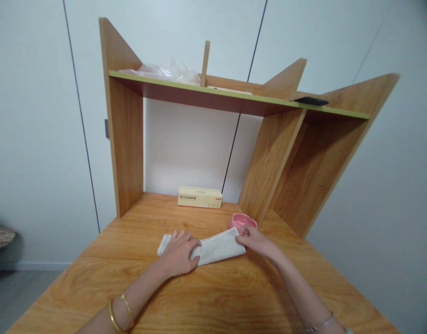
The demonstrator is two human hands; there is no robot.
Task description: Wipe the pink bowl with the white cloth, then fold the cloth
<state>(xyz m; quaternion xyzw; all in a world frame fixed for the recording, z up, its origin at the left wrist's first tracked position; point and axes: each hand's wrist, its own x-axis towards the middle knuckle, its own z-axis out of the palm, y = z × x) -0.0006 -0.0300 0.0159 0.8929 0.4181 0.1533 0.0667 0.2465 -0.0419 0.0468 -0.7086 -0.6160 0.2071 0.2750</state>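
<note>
A long, folded white cloth (218,247) lies across the wooden desk in front of me, its right end slightly raised. My left hand (180,253) rests palm down over the cloth's left part, thumb apart from the fingers, covering some of it. At the other end, my right hand (252,239) pinches the cloth's edge between thumb and fingers. Just behind that hand sits a pink dish (242,220), partly hidden by the hand and the cloth.
A cream-coloured box (199,198) with printed writing stands at the back of the desk (199,301). Wooden shelf panels (130,148) rise on both sides. On the upper shelf lie a clear plastic bag (168,73) and a dark flat object (311,100).
</note>
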